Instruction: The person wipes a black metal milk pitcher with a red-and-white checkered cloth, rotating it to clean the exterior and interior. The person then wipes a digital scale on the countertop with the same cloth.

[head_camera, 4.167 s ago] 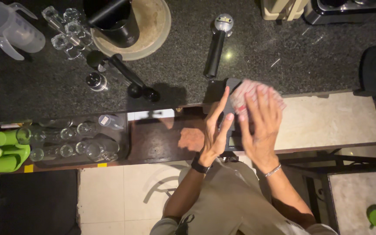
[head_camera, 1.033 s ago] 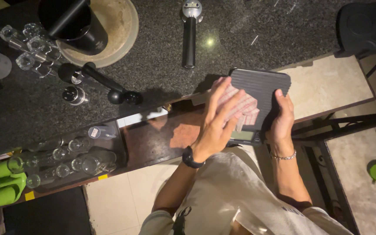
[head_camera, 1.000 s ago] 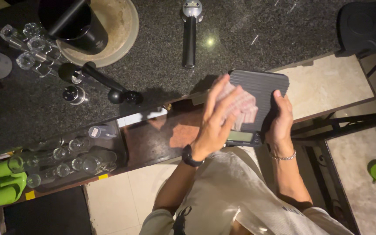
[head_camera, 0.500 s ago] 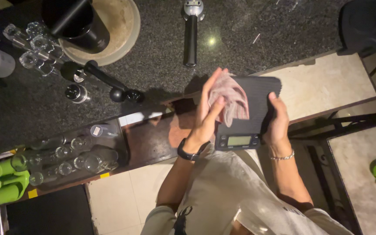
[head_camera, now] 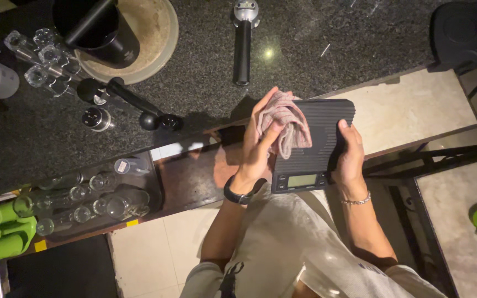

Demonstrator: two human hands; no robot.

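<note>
Landmark was the black scale (head_camera: 318, 138), held at the dark counter's (head_camera: 205, 83) front edge. Beyond it lay a portafilter (head_camera: 242, 41); a tamper (head_camera: 133, 102) and glass jars (head_camera: 37, 52) sat further along the counter. Pale ledge (head_camera: 415, 110) beside the scale was bare. Right hand (head_camera: 349, 160) gripped the scale's side. Left hand (head_camera: 258, 146) pinched a checked cloth (head_camera: 285, 124) against the ribbed top.

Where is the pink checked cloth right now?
In the head view, the pink checked cloth sits in the left hand, against the black ribbed scale gripped by the right hand.
</note>
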